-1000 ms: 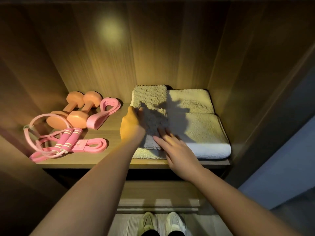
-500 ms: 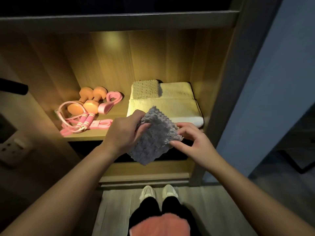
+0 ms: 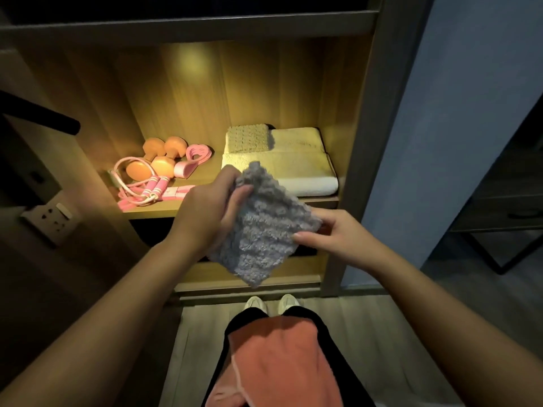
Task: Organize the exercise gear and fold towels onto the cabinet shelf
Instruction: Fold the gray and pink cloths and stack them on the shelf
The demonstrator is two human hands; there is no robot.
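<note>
The grey cloth (image 3: 264, 227) hangs in mid-air at the centre of the frame, in front of the lit shelf (image 3: 152, 212) and below its level, touching nothing but the hands. The left hand (image 3: 211, 210) grips its upper left edge, fingers curled behind and thumb across the front. The right hand (image 3: 338, 233) pinches the right corner between thumb and fingers.

The cloth looks thick and floppy, folded into a rough square tilted like a diamond. As I judge it, the main risk is the fold opening: if either hand lets go before the cloth lies flat, the free layers will probably sag apart and it would need folding again. A full slip would drop it to the floor by the shoes (image 3: 271, 304).

The white towels (image 3: 296, 168) sit right of centre, their front fold close to the shelf edge, with a small cream cloth (image 3: 246, 139) on top at the back. Sliding the grey one in rather than lowering it could drag that cloth askew or nudge the stack forward.

Left of centre, the pink rope (image 3: 141, 186) lies near the shelf front — a passing left forearm could catch it. The pink towel (image 3: 279, 362) at the bottom may slip if the person leans in.
</note>
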